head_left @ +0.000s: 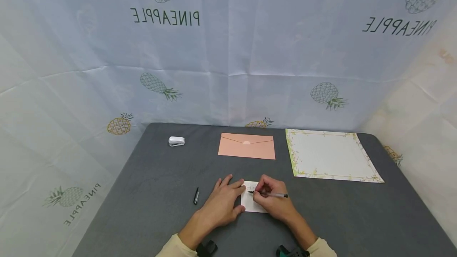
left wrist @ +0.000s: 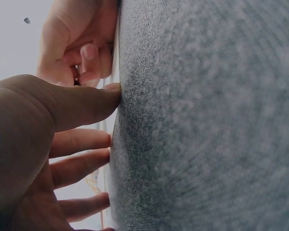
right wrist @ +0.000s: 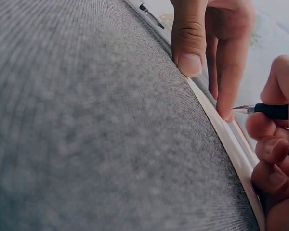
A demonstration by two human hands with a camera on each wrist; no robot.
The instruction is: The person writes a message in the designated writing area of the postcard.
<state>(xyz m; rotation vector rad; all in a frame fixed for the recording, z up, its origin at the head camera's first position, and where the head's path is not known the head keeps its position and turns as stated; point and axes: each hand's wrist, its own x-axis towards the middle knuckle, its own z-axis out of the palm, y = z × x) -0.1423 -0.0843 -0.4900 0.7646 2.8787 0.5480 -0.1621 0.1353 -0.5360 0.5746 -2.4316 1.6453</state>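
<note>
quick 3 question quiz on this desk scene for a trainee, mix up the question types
1. True or false: the right hand grips a pen.
2. What does the left hand press flat? A) pink envelope B) small white card C) stapler
3. Fill in: the pen cap lies to the ___ of the left hand.

Key
1. True
2. B, the small white card
3. Left

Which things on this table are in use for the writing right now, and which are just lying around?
In use:
left hand, pressing the card flat
right hand, gripping the pen
small white card

Lying about:
pen cap
pink envelope
bordered letter sheet
white stapler
</note>
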